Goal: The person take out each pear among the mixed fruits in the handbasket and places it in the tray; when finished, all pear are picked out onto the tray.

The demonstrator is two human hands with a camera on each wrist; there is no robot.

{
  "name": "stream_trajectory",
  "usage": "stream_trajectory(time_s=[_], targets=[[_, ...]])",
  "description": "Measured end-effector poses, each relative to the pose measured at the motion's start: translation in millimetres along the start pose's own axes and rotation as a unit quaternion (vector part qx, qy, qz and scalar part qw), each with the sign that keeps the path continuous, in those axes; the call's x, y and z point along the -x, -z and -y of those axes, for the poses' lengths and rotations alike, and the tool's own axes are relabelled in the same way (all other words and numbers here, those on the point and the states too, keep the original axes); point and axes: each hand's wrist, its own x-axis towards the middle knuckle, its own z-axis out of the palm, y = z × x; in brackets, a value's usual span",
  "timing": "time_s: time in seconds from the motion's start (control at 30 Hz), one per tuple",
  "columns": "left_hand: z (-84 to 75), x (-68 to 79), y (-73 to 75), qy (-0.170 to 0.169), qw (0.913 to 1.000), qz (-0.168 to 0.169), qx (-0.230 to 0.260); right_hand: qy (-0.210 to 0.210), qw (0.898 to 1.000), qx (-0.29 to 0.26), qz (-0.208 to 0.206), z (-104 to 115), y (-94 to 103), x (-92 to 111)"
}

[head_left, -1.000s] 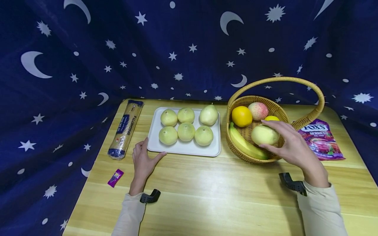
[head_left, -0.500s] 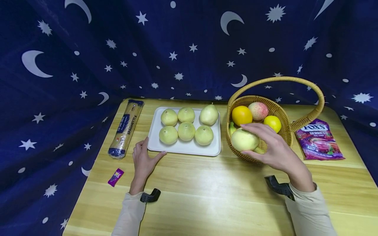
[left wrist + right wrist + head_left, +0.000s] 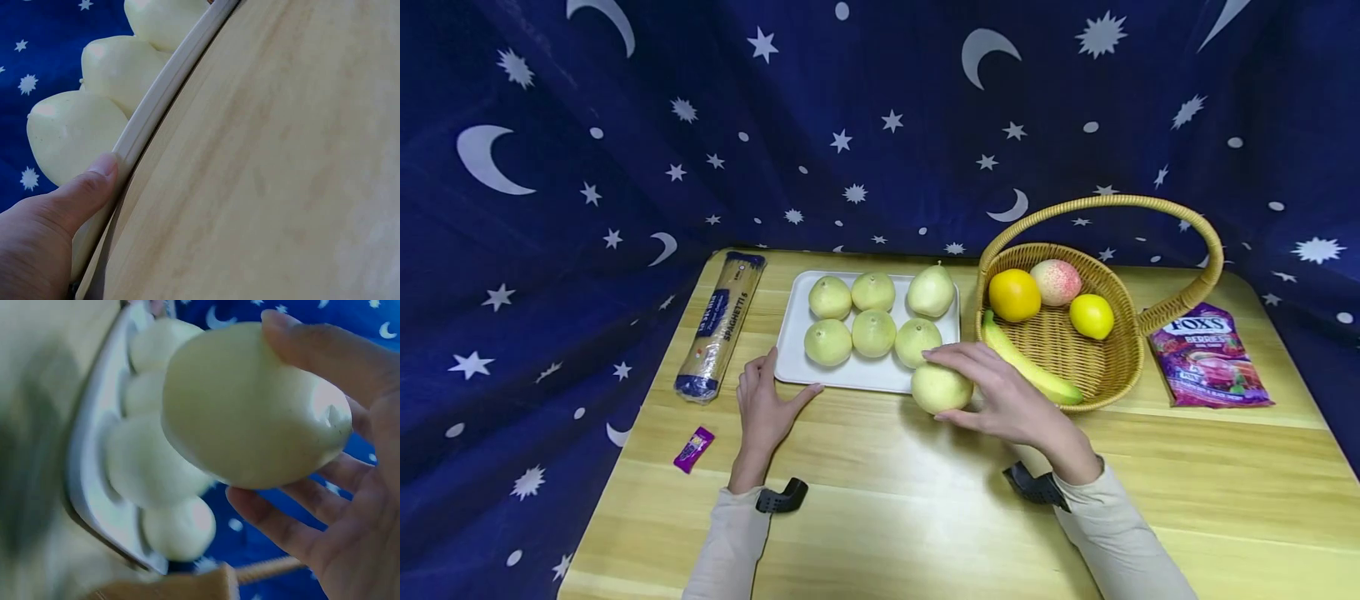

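Observation:
My right hand (image 3: 1011,404) holds a pale yellow-green pear (image 3: 940,389) between thumb and fingers, above the near right corner of the white tray (image 3: 857,379). Seen from the right wrist, the pear (image 3: 250,409) is gripped at its sides, apart from the palm. Several similar pears (image 3: 873,333) lie on the tray in two rows; one at the back right (image 3: 930,292) has a stem. My left hand (image 3: 765,417) rests at the tray's near left corner, thumb and index finger spread along two edges. In the left wrist view the thumb (image 3: 87,190) presses against the rim.
Right of the tray stands a wicker basket (image 3: 1075,362) with a tall handle, holding an orange (image 3: 1015,295), a peach (image 3: 1057,282), a lemon (image 3: 1092,317) and a banana (image 3: 1026,367). A Fox's candy bag (image 3: 1210,358), a spaghetti pack (image 3: 720,327) and a purple wrapped sweet (image 3: 693,450) lie around.
My right hand has carried the pear leftward from inside the basket, over the rim, to the tray's near right corner. The left hand has stayed at the tray.

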Motion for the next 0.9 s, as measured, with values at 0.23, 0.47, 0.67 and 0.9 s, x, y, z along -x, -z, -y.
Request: stream_trajectory(time_s=[0.23,0.47,0.67,0.9], targets=[[-1.5,0.3,1.7,0.003,1.0,0.002,0.0,-0.014,1.0,-0.009,0.015,-2.4,-33.4,-12.2],[-1.4,-0.6,1.3,0.002,1.0,0.004,-0.006,-0.027,0.999,-0.004,0.016,-7.1,-51.4,-17.1],[-2.6,-0.5,1.0,0.003,0.9999,0.006,-0.01,-0.042,0.999,-0.002,0.017,-8.5,-56.4,-18.2],[-2.8,0.5,1.5,0.004,0.9999,0.005,-0.013,-0.045,0.999,-0.006,0.014,-8.1,-59.7,-19.5]])
